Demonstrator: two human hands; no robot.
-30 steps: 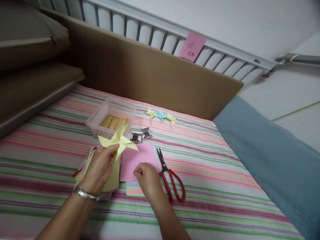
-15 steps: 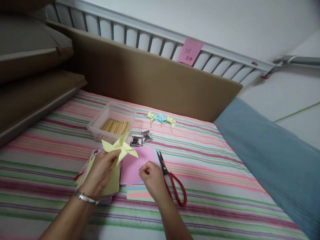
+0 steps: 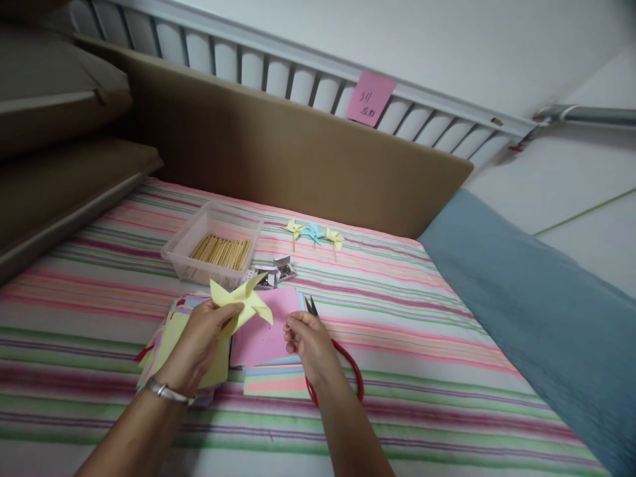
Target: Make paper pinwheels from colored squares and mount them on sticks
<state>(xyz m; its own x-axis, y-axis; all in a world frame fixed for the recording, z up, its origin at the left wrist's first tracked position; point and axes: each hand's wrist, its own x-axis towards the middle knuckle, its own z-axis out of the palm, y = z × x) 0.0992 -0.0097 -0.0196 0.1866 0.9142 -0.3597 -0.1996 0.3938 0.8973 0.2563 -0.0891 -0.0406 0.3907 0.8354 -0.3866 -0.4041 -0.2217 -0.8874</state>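
Note:
My left hand [image 3: 203,338] pinches a folded yellow paper pinwheel [image 3: 251,303], its thumb over the middle. To the right, my right hand [image 3: 309,341] is closed with thumb and forefinger together; whatever may sit between the fingertips is too small to make out. Beneath the hands lie pink paper sheets [image 3: 258,338] over a fan of coloured sheets [image 3: 273,383]. A stack of yellow and mixed paper [image 3: 169,344] is under my left wrist. Red-handled scissors [image 3: 354,364] lie partly hidden behind my right hand and forearm.
A clear plastic box [image 3: 173,253] holds many thin wooden sticks [image 3: 221,252]. Two small open cartons [image 3: 284,268] contain tiny metal pieces. Three small pinwheels on sticks [image 3: 313,233] lie farther back on the striped cloth [image 3: 422,358]. A brown board [image 3: 278,152] stands behind.
My right hand has shifted slightly right and turned, now covering more of the scissors. The pinwheel stays in my left hand, tilted a little differently. The whole view has drifted slightly.

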